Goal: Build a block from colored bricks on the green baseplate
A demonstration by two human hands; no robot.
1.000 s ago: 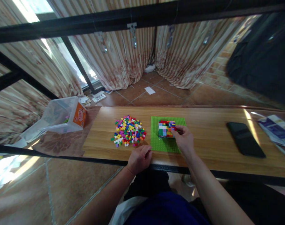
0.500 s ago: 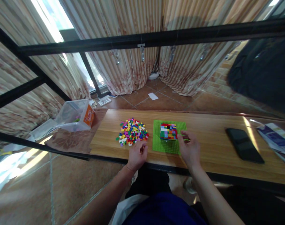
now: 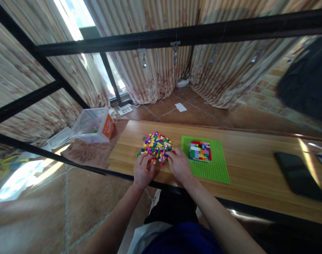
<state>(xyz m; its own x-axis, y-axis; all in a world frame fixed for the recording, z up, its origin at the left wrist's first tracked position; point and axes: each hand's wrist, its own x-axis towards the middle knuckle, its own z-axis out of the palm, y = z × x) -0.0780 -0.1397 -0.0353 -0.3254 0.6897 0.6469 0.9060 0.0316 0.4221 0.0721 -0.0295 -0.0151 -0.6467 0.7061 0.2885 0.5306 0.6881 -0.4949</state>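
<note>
Looks like a home, prob. a living rm, tho exact rm unclear. Long striped curtains (image 3: 142,81) w/ reddish patterning hang by a bright window (image 3: 81,16); brown tile flr (image 3: 87,211) w/ loose paper (image 3: 180,107) on it. Wood-look tabletop (image 3: 245,158) has toy bricks (image 3: 157,141) & a blk phone-like slab (image 3: 300,176). Clear plastic bin (image 3: 84,121) w/ orange label sits nearby, v. household.

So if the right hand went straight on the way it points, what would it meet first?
Most likely the pile of loose bricks: the right hand points into its right side and may be touching it; depth is unclear.
</note>
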